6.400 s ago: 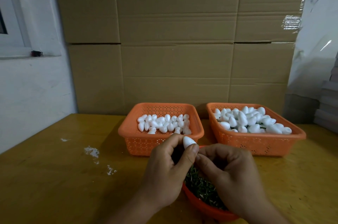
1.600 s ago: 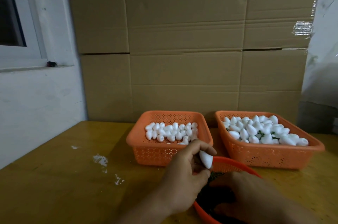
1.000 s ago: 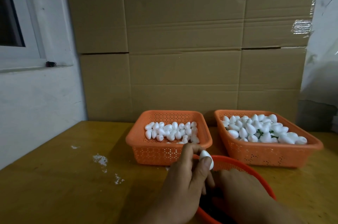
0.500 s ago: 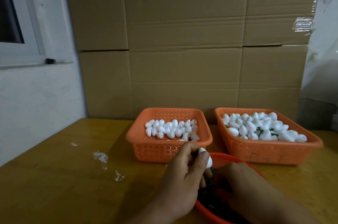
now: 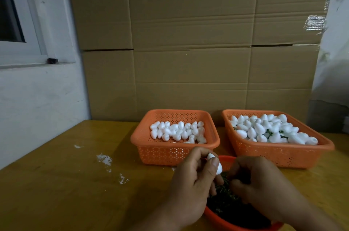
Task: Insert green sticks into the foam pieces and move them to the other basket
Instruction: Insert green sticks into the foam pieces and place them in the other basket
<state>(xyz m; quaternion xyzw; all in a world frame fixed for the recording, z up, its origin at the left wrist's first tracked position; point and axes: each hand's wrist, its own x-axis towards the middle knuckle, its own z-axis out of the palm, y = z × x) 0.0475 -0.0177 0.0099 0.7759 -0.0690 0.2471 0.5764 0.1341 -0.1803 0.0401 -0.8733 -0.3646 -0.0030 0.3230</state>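
Note:
My left hand (image 5: 190,183) pinches a white egg-shaped foam piece (image 5: 217,165) between thumb and fingers, just above a round orange bowl (image 5: 226,223) full of green sticks (image 5: 224,204). My right hand (image 5: 262,185) hovers over the bowl with curled fingers close to the foam; a stick in them cannot be made out. Behind stand two orange baskets: the left basket (image 5: 166,152) holds plain foam pieces, the right basket (image 5: 264,155) holds foam pieces with green stems showing.
Everything sits on a yellow wooden table (image 5: 56,183) with white foam crumbs (image 5: 105,160) on its left part. A wall of cardboard (image 5: 188,51) rises directly behind the baskets, and a white wall with a window frame (image 5: 28,51) is at the left.
My right hand has come up from among the sticks in the bowl toward the foam piece. My left hand keeps the foam in about the same place.

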